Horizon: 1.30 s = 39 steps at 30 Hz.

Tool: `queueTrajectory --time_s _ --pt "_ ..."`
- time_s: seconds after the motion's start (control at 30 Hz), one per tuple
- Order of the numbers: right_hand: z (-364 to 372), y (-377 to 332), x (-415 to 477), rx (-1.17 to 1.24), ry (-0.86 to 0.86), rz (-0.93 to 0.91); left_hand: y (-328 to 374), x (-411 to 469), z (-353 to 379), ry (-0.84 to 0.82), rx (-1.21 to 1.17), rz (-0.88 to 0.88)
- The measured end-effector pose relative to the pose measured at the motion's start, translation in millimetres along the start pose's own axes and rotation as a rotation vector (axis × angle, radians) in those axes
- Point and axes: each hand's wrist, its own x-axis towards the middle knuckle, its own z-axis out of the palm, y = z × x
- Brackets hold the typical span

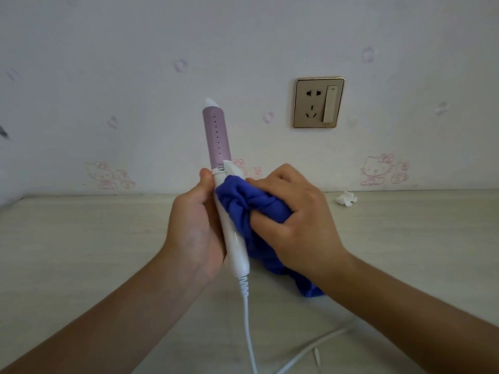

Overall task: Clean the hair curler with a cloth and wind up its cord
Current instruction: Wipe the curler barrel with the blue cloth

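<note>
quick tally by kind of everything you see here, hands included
hands: 2 (left hand, right hand)
hair curler: 1
cloth: 1
cord: 1
crumpled white scrap: 1
wall socket: 1
total: 7

- Pale wood-grain table (81, 238), back edge meeting the wall (135, 76).
- Crumpled white tissue (346, 198) at the far right, close to the wall.
- White cord (310, 352) lying in a curve across the near part.
</note>
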Motion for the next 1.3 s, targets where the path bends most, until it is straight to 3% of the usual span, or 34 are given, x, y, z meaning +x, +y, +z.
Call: queueTrajectory --time_s 0.17,0.4,0.57,0.67,0.8,0.97,1.17,1.3 --pt "10.9 -3.5 -12.6 0.053 -0.172 -0.097 -3.3 -8.1 -5.8 0.04 -0.015 -0.059" --pt "-1.9 5.0 3.5 0.04 0.006 -0.016 4.1 5.2 -6.4 0.12 0.139 0.025" --pt "-17.8 8.4 22.8 0.124 0.22 0.099 -17.3 -2.1 -2.8 -0.052 0.408 -0.064" --pt "-16.1 8.4 17.0 0.065 0.239 0.043 -18.9 -2.0 3.4 -0.051 0.458 -0.073" --pt "-12.6 14.2 17.1 0.027 0.071 -0.044 -14.1 -1.3 0.8 0.007 0.458 -0.137" --pt "-40.8 27.6 37.4 0.078 0.316 0.108 -15.8 -1.1 -1.2 -0.06 0.484 -0.226" --pt "-14.9 19.5 21.0 0.083 -0.002 -0.02 -8.4 1.3 -3.2 -0.045 0.45 -0.21" --pt "-34.1 24.8 38.2 0.081 0.253 0.054 -8.8 -0.1 -2.7 -0.095 0.481 -0.261"
